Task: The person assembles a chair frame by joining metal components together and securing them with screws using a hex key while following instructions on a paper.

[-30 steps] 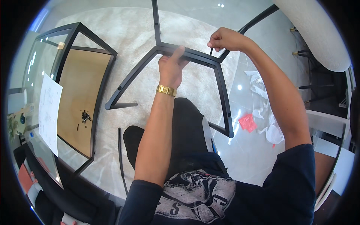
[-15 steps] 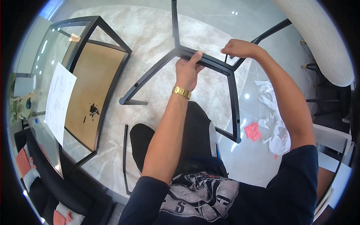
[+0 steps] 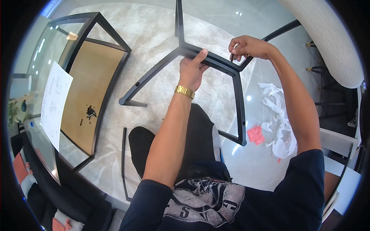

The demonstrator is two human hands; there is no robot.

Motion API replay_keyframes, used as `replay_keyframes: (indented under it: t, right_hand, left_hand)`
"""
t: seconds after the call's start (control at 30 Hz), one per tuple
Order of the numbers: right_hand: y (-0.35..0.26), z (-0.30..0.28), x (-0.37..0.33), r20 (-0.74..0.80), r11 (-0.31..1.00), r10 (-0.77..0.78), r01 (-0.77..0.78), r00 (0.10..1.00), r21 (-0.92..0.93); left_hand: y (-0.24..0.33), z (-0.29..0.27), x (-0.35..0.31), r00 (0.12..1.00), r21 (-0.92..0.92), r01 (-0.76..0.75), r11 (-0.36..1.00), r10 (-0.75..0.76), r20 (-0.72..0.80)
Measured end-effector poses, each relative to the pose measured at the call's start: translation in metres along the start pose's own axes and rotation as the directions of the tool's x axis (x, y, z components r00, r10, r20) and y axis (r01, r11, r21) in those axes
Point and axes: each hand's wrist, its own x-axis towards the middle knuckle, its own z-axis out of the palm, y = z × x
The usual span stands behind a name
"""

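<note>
A black metal frame (image 3: 208, 59) with angled legs stands in front of me, two of its bars lying side by side along the middle. My left hand (image 3: 191, 73) is wrapped round these bars, thumb on top. At their right end, my right hand (image 3: 246, 47) pinches a thin dark rod (image 3: 232, 57), shaped like a hex key, upright against the bar. The rod's tip and the spot it meets are too small to make out. Dark holes show along the frame's side bars.
A glass-topped table (image 3: 96, 29) with a wooden shelf stands left, bearing a paper sheet (image 3: 56, 102) and several black screws (image 3: 91, 112). A loose black bar (image 3: 123, 161) lies on the rug. White wrapping (image 3: 283, 134) and a red packet (image 3: 255, 135) lie right, below a pale rounded seat (image 3: 327, 42).
My right hand has shifted slightly and its fingers have turned about the thin rod. The left hand keeps its hold on the bars. The whole view has slid a little.
</note>
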Motion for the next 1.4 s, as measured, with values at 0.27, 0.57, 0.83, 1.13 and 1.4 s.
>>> replay_keyframes:
  t: [0.27, 0.57, 0.83, 1.13, 1.4]
  right_hand:
    - [0.009, -0.011, 0.028, 0.025, 0.903, 0.182, -0.157, 0.983, -0.400]
    - [0.015, -0.007, 0.011, 0.024, 0.996, -0.084, 0.085, 0.996, -0.041]
    - [-0.005, -0.002, 0.016, 0.048, 0.984, 0.108, -0.100, 0.993, -0.145]
    - [0.002, -0.011, 0.022, 0.085, 0.956, 0.193, -0.168, 0.977, -0.240]
    - [0.014, -0.011, 0.024, 0.100, 0.965, 0.097, -0.069, 0.990, -0.254]
  left_hand:
    - [-0.002, -0.002, 0.003, 0.999, -0.004, 0.008, 1.000, -0.008, 0.032]
    - [0.000, 0.002, 0.002, 1.000, -0.032, -0.014, 0.999, 0.015, 0.022]
    - [-0.001, -0.003, 0.002, 0.999, -0.018, -0.023, 1.000, 0.023, 0.022]
    - [-0.004, -0.004, 0.005, 1.000, -0.011, -0.019, 1.000, 0.019, 0.013]
    - [-0.005, -0.002, 0.005, 1.000, -0.016, -0.012, 1.000, 0.012, 0.026]
